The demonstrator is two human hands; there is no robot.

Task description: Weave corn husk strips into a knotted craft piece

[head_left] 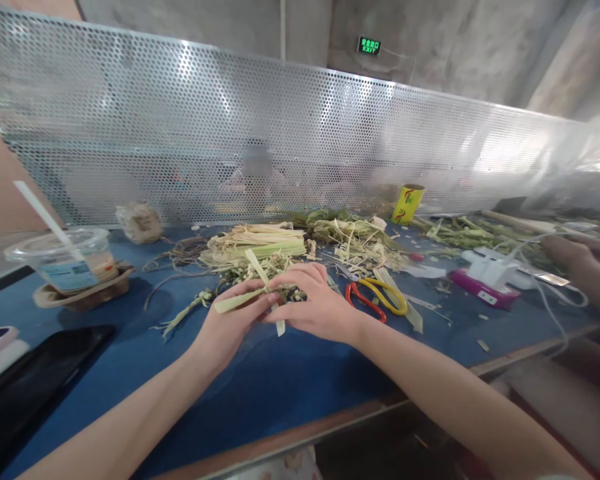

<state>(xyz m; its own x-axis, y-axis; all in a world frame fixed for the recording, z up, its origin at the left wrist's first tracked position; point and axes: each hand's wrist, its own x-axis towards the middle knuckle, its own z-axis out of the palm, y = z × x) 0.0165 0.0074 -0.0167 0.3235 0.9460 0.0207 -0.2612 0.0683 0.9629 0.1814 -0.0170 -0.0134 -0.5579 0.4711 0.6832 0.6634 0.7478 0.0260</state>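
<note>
Pale green leaf strips (235,302) cross one another between my two hands, above the blue tabletop. My left hand (237,317) is closed on them, thumb and fingers pinching near the crossing. My right hand (314,300) curves over from the other side, its fingertips closed at the same crossing. How the strips are joined is partly covered by the fingers. Right behind the hands lie a bundle of dried leaf strips (260,241) and small cut plant bits. Scissors (375,293) with one red and one yellow handle rest beside my right wrist.
At left are a lidded drink cup (73,267) in a cardboard holder and a black tablet-like slab (45,373). A yellow tube (408,204) stands near the perforated metal screen (205,133). Chargers on a purple power strip (485,288) and another person's hand (570,257) are at right.
</note>
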